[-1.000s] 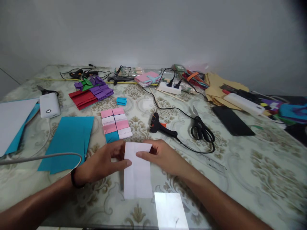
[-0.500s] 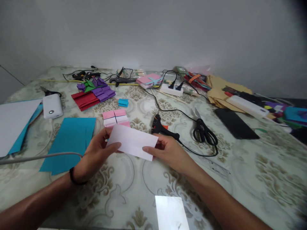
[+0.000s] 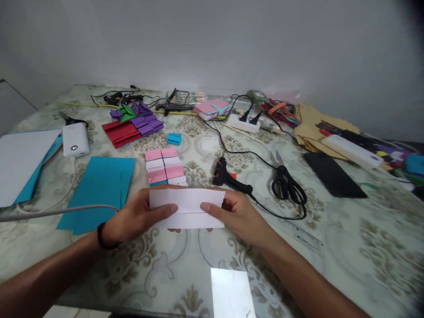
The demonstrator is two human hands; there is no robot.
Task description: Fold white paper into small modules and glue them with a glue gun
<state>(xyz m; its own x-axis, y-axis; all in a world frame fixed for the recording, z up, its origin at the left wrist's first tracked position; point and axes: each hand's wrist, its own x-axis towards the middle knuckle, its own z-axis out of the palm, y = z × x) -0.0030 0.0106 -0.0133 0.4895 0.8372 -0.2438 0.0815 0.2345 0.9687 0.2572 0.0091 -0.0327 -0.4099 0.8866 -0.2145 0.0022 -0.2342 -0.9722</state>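
Levelled from its slant since the preceding frame, one white paper [image 3: 187, 220] spans the lower centre, above the patterned surface [image 3: 139, 282]. Your two hands, left hand [image 3: 134, 217] and right hand [image 3: 243, 216], each have the grip clamped on it, one thumb apiece on the near face. Centre: one black glue gun [image 3: 232, 178]. Right: one phone [image 3: 333, 174] and one large pair of scissors [image 3: 287, 184]. Upper left: one smaller pair [image 3: 74, 120]. Upper centre: one power strip [image 3: 243, 124] bearing two plugs [image 3: 244, 116].
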